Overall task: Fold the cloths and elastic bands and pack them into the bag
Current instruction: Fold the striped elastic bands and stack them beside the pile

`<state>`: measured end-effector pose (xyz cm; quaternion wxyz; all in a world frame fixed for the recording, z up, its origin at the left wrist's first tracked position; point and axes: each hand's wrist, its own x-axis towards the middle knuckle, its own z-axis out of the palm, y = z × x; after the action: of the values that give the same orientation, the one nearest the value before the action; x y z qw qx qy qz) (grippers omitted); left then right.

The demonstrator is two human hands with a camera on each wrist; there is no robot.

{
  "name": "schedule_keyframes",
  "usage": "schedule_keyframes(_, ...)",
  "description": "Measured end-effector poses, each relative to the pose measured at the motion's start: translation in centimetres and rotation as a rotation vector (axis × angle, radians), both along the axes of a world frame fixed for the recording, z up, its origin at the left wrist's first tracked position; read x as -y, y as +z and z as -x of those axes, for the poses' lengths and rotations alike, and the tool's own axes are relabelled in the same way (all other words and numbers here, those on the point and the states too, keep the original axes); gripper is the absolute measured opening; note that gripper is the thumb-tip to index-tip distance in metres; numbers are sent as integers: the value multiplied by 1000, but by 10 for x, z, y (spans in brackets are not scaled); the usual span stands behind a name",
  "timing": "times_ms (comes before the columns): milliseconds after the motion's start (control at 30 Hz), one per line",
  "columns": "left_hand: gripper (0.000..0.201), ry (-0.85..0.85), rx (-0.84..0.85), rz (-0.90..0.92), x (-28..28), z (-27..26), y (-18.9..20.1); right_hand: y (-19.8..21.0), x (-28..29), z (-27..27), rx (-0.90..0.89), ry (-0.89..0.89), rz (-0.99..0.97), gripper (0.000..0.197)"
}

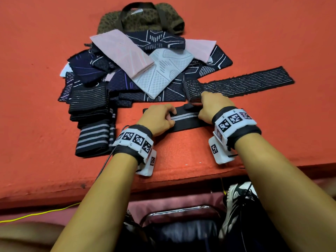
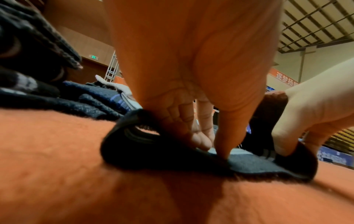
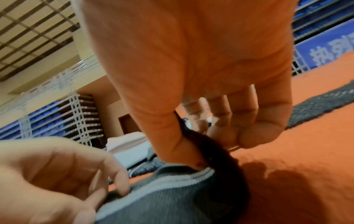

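- I have the black elastic band (image 1: 183,120) lying flat on the orange tabletop (image 1: 45,88), long axis running left to right between my two hands.
- My left hand (image 1: 157,119) presses and pinches its left part; my right hand (image 1: 209,110) grips the right end, curled up off the surface.
- My guess: the right end folds leftward over the band.
- The brown bag (image 1: 141,20) sits at the far side, beyond the cloth pile (image 1: 145,70); its contents are hidden.

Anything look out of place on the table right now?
One long elastic band lies half unrolled, trailing right from the cloth pile. Both hands, left hand and right hand, grip a striped band. The bag holds nothing visible.
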<state>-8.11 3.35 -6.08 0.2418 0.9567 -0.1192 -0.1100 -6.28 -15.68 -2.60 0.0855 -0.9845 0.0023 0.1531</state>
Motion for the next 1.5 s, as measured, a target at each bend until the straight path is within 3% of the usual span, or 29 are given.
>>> schedule_keyframes(133, 33, -5, -11, 20, 0, 2, 3, -8, -7, 3, -3, 51, 72, 45)
schedule_keyframes(300, 59, -53, -20, 92, 1, 6, 2, -3, -6, 0, -97, 126, -2, 44)
schedule_keyframes(467, 50, -52, -16, 154, 6, 8, 4, 1, -5, -3, -192, 140, -91, 60)
schedule_keyframes(667, 32, 8, -10, 211, 12, 4, 0, -2, 5, -8, -133, 135, -205, 45)
schedule_keyframes(733, 32, 5, -26, 216, 14, 3, -1, -7, 5, -9, -102, 141, -184, 35)
schedule_keyframes(867, 38, -6, -36, 172, 17, 2, -1, -16, 4, -10, -90, 99, -153, 37)
schedule_keyframes(1200, 34, 2, -32, 187, 18, 1, -3, -13, 10, -14, -87, 73, -330, 18)
schedule_keyframes(1500, 39, -68, -22, 134, 17, 2, -5, -26, -10, 0, 43, -32, -132, 23)
